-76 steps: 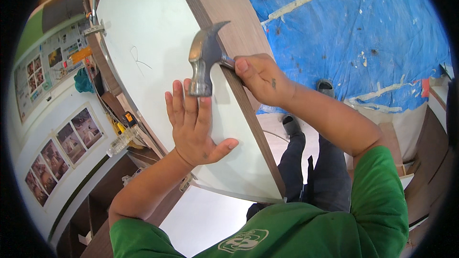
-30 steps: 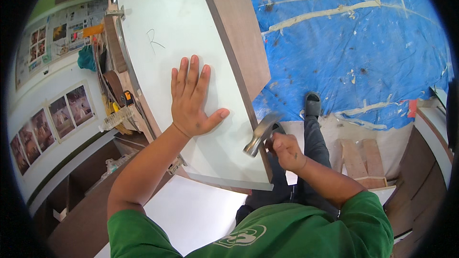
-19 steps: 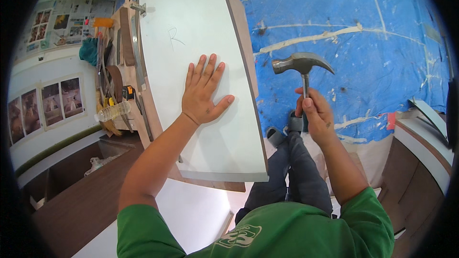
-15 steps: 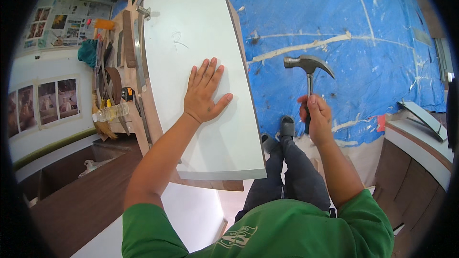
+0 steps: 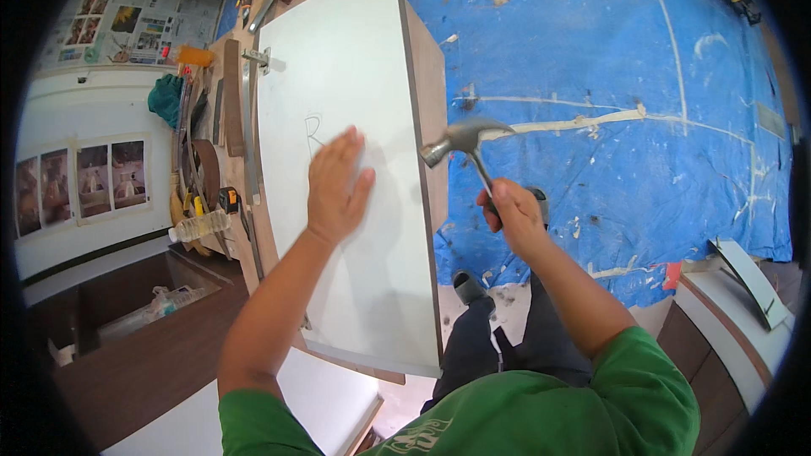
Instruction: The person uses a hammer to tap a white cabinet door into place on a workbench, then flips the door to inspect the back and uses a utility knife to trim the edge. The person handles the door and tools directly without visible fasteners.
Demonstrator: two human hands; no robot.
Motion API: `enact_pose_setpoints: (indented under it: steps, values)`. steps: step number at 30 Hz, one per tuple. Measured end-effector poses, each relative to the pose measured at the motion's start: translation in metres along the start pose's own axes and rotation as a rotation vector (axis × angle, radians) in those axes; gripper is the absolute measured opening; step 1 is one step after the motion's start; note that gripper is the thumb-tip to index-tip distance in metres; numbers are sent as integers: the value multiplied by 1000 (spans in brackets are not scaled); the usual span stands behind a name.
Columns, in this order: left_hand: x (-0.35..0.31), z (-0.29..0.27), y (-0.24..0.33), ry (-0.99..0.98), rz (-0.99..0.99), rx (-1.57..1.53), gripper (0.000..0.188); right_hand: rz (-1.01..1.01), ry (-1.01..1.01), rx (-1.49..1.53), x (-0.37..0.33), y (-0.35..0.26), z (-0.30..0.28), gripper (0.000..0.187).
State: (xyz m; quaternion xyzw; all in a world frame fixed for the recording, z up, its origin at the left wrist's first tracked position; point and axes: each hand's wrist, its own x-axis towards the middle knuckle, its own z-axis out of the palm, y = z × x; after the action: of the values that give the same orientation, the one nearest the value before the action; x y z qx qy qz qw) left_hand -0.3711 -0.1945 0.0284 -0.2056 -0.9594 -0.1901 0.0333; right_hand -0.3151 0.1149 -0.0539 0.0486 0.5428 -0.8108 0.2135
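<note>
A long white panel (image 5: 346, 59) with a dark edge lies in front of me, a metal hinge (image 5: 258, 60) at its far left edge and a handwritten pencil mark on its face. Over the panel's middle is my left hand (image 5: 334, 190), fingers stretched out and holding nothing; whether the palm presses on it or hovers just above, I cannot tell. My right hand (image 5: 515, 218) is wrapped round the handle of a claw hammer (image 5: 466, 137). The hammer's striking face is close to the panel's right edge, its claw pointing right. My fingers hide most of the grip.
Beneath the panel is a wooden worktop (image 5: 429, 101). Along its left side lie a tape measure (image 5: 228, 199), a clear plastic bottle (image 5: 201, 225), a green cloth (image 5: 166, 98) and several hand tools. Blue sheeting (image 5: 574, 51) covers the floor. A low cabinet (image 5: 726, 321) stands at the right.
My right hand has brought the hammer left, toward the panel's edge. My left hand has shifted left and its fingers are closer together. The panel sits lower in view, and my feet have moved apart.
</note>
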Motion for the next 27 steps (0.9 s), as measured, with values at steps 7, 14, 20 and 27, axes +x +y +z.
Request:
enact_pose_setpoints:
  steps: [7,14,20,27]
  values:
    - [169,23,-80,107,-116,204,57,-261,-310,-66,94,34,15,44]
    - [217,33,-84,16,-236,267,70,-468,-509,-64,134,52,19,40]
    - [218,32,-82,4,-230,278,68,-380,-344,70,190,35,26,42]
    - [220,27,-87,-40,-173,286,68,-357,-311,93,262,1,22,44]
